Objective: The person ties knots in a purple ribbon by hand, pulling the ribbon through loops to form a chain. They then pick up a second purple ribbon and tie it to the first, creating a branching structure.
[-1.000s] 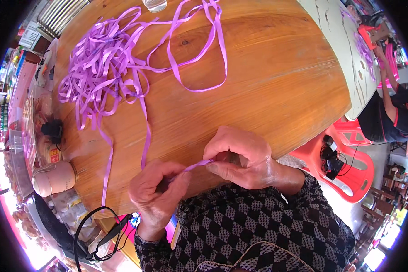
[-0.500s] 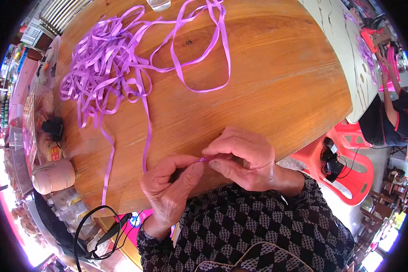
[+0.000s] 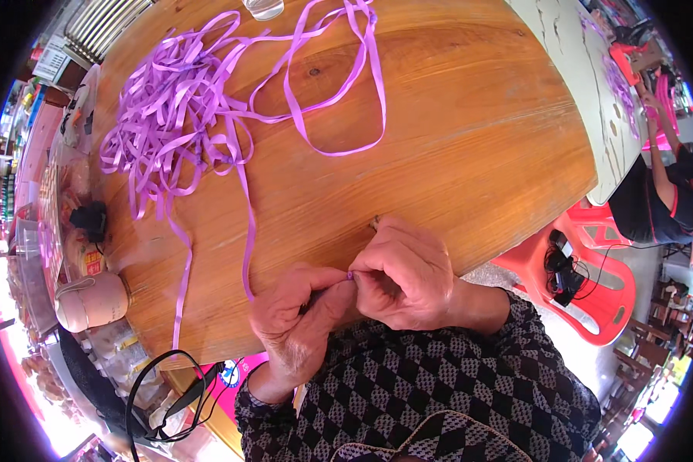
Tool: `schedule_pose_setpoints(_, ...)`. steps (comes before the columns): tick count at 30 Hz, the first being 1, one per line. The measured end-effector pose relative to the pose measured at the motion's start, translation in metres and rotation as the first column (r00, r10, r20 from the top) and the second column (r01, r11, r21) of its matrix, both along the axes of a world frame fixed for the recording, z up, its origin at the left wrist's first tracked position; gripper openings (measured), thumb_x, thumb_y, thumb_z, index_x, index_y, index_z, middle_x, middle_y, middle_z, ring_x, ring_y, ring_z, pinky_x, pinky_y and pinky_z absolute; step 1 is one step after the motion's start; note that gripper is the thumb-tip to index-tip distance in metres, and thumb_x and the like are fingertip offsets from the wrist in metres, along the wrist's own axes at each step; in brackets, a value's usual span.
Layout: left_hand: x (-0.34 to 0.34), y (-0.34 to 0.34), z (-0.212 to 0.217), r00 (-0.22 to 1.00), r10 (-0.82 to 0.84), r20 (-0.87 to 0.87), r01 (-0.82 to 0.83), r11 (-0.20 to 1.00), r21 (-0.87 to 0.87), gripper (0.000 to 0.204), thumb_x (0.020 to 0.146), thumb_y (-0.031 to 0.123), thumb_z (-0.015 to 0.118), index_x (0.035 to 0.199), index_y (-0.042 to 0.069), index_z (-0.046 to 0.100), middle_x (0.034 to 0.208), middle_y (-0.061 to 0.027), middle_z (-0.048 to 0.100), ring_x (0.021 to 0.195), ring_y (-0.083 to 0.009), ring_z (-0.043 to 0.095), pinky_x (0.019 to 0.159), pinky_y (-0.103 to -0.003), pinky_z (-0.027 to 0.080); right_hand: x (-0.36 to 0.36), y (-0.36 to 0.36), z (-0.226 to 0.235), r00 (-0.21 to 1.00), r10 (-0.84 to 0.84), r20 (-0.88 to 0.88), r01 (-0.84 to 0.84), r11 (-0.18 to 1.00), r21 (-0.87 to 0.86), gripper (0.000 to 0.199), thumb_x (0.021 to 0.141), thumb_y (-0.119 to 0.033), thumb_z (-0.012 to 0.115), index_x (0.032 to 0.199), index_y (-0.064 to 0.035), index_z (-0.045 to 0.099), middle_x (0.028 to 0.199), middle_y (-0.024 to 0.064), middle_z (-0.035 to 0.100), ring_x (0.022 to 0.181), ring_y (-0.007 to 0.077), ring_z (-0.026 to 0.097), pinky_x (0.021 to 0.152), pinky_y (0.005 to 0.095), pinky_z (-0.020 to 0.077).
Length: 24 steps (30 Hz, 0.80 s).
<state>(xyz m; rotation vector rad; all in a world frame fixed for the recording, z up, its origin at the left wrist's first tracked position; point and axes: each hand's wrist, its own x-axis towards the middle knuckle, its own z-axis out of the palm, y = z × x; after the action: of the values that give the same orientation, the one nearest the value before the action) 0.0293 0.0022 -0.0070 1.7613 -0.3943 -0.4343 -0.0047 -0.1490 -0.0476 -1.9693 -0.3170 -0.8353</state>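
Note:
Near the front edge of the wooden table, my left hand pinches a small bit of purple ribbon, maybe a knot, between thumb and forefinger. My right hand meets it from the other side, thumb and forefinger closed on the same bit. Only a speck of purple shows between the fingertips. A ribbon strand runs down from a tangled ribbon pile at the far left and disappears behind my left hand. Another strand hangs toward the table's front edge.
A wide ribbon loop lies right of the pile, beside a clear glass. A pink rounded container stands at the left edge. Red plastic chairs are on the right, with a person at a white marbled table.
My right hand has shifted slightly left and down, its fingers closing on the purple bit. My left hand has moved a little right, and the fingertips are now closer together.

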Motion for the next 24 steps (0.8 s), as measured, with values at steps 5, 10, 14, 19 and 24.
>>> schedule_pose_setpoints(5, 0.001, 0.004, -0.004, 0.983, -0.082, 0.162, 0.093, 0.994, -0.064, 0.007, 0.073, 0.001, 0.067, 0.076, -0.002, 0.063, 0.066, -0.0035, 0.058, 0.057, -0.0097, 0.05, 0.051, -0.022, 0.039, -0.002, 0.0, -0.001, 0.999, -0.001, 0.036, 0.004, 0.996, -0.093, 0.016, 0.063, 0.007, 0.061, 0.074, 0.0003, 0.051, 0.059, 0.0076, 0.048, 0.047, 0.0229, 0.046, 0.043, 0.0311, 0.0373)
schedule_pose_setpoints(10, 0.005, 0.004, -0.001, 0.775, 0.047, -0.63, -0.156, 0.98, -0.119, 0.013, 0.082, 0.011, 0.062, 0.084, -0.002, 0.062, 0.068, -0.0017, 0.059, 0.056, -0.0048, 0.047, 0.049, -0.018, 0.035, -0.002, -0.001, 0.0, 0.998, -0.021, 0.058, 0.028, 0.992, -0.123, 0.015, 0.064, 0.008, 0.06, 0.074, 0.0007, 0.052, 0.059, 0.0074, 0.048, 0.047, 0.0225, 0.045, 0.042, 0.0301, 0.0366)
schedule_pose_setpoints(14, 0.005, -0.001, -0.002, 0.799, 0.032, -0.601, -0.159, 0.974, -0.159, 0.017, 0.081, 0.015, 0.06, 0.081, -0.002, 0.062, 0.062, -0.0019, 0.056, 0.049, -0.0051, 0.044, 0.043, -0.019, 0.031, -0.005, -0.002, 0.003, 0.995, -0.02, 0.099, 0.047, 0.96, -0.277, 0.011, 0.066, 0.006, 0.059, 0.074, 0.0016, 0.053, 0.059, 0.0068, 0.048, 0.047, 0.0209, 0.045, 0.041, 0.0287, 0.0351)
schedule_pose_setpoints(19, -0.004, -0.009, -0.007, 0.88, 0.098, -0.465, -0.18, 0.974, -0.136, 0.014, 0.081, 0.013, 0.059, 0.08, 0.0, 0.059, 0.062, 0.0024, 0.053, 0.049, -0.0041, 0.041, 0.043, -0.019, 0.029, -0.004, 0.0, 0.0, 0.974, -0.055, 0.22, 0.136, 0.918, -0.374, 0.008, 0.068, 0.004, 0.059, 0.073, 0.0025, 0.053, 0.059, 0.0063, 0.048, 0.046, 0.0194, 0.044, 0.039, 0.0272, 0.0338)
schedule_pose_setpoints(24, -0.008, -0.014, -0.011, 0.832, 0.102, -0.545, -0.283, 0.923, -0.259, 0.009, 0.081, 0.009, 0.056, 0.079, 0.0, 0.058, 0.063, 0.0029, 0.051, 0.052, -0.0041, 0.041, 0.046, -0.019, 0.03, -0.003, 0.006, -0.001, 0.976, -0.143, 0.165, 0.168, 0.975, -0.147, 0.009, 0.067, 0.006, 0.058, 0.071, 0.0006, 0.052, 0.059, 0.006, 0.049, 0.045, 0.0188, 0.044, 0.04, 0.0291, 0.0339)
